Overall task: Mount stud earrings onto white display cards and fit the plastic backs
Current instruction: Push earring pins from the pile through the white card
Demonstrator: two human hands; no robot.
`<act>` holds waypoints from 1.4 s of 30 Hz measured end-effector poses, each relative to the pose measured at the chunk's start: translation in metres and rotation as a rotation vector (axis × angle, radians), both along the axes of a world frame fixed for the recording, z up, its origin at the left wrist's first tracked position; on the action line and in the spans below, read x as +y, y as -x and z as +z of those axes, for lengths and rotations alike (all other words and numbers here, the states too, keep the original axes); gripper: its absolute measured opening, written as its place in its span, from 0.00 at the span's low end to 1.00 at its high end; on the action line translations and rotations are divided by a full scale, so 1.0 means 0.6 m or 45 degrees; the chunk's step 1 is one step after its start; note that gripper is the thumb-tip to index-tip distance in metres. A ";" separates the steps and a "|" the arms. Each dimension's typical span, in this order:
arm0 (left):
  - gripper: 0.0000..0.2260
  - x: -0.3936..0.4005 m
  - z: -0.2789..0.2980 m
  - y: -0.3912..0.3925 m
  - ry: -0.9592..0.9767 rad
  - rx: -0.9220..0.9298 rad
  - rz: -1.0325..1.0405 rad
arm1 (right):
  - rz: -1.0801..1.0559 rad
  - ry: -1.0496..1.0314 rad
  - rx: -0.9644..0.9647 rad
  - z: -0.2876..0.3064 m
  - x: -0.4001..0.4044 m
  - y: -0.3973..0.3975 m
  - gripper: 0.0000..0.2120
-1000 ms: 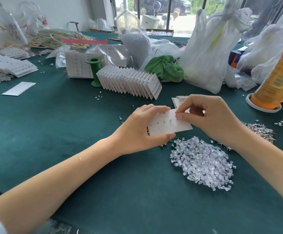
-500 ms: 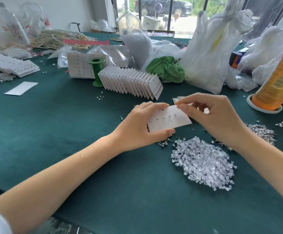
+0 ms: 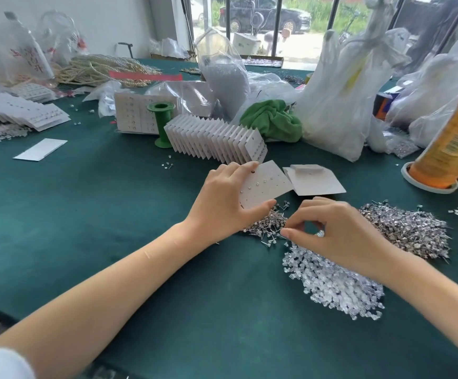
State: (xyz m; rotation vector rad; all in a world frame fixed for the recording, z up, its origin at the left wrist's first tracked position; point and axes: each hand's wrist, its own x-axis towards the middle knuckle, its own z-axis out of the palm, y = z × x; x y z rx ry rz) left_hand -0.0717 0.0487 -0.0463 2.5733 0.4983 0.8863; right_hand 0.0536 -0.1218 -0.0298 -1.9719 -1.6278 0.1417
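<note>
My left hand (image 3: 222, 203) grips a white display card (image 3: 266, 184) by its left end, tilted up above the green table; a few studs sit in the card. My right hand (image 3: 340, 231) is down at a small heap of stud earrings (image 3: 268, 224), thumb and forefinger pinched together at its right edge on a stud. A pile of clear plastic backs (image 3: 331, 283) lies under and in front of my right wrist. A bigger heap of studs (image 3: 408, 231) spreads to the right. Blank cards (image 3: 315, 179) lie just behind.
A fanned row of filled cards (image 3: 216, 142) and a green spool (image 3: 162, 121) stand behind the work spot. An orange bottle (image 3: 452, 138) stands at the right; plastic bags (image 3: 340, 91) and a green cloth (image 3: 274, 121) crowd the back. More cards (image 3: 19, 110) lie far left.
My right hand left the card's right edge and dropped to the stud heap, where it now pinches. The left hand keeps the card, now tilted more upward.
</note>
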 end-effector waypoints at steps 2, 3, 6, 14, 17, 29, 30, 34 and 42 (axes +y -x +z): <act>0.32 0.001 -0.002 -0.003 -0.007 -0.018 0.034 | -0.025 -0.002 -0.016 -0.001 0.001 0.003 0.11; 0.33 0.001 -0.003 -0.005 -0.013 -0.015 0.038 | -0.035 0.005 -0.029 -0.001 0.001 0.005 0.10; 0.33 0.000 -0.004 -0.008 -0.036 -0.012 0.038 | -0.067 0.043 -0.098 0.000 0.004 0.008 0.11; 0.32 -0.004 0.000 -0.008 -0.037 -0.037 0.055 | -0.063 0.077 -0.189 0.002 0.022 0.022 0.02; 0.32 -0.004 0.001 -0.006 -0.046 -0.027 0.049 | -0.072 0.090 -0.147 0.000 0.020 0.022 0.04; 0.33 -0.022 0.020 0.022 -0.172 0.090 -0.169 | -0.008 -0.222 0.889 0.061 0.013 -0.018 0.05; 0.32 -0.023 0.021 0.023 -0.173 0.105 -0.204 | -0.022 -0.232 0.899 0.060 0.013 -0.021 0.06; 0.31 -0.026 0.024 0.027 -0.147 0.144 -0.303 | -0.044 -0.257 0.905 0.054 0.012 -0.029 0.06; 0.31 -0.027 0.019 0.028 0.026 0.156 -0.352 | -0.044 -0.264 0.905 0.039 0.014 -0.036 0.05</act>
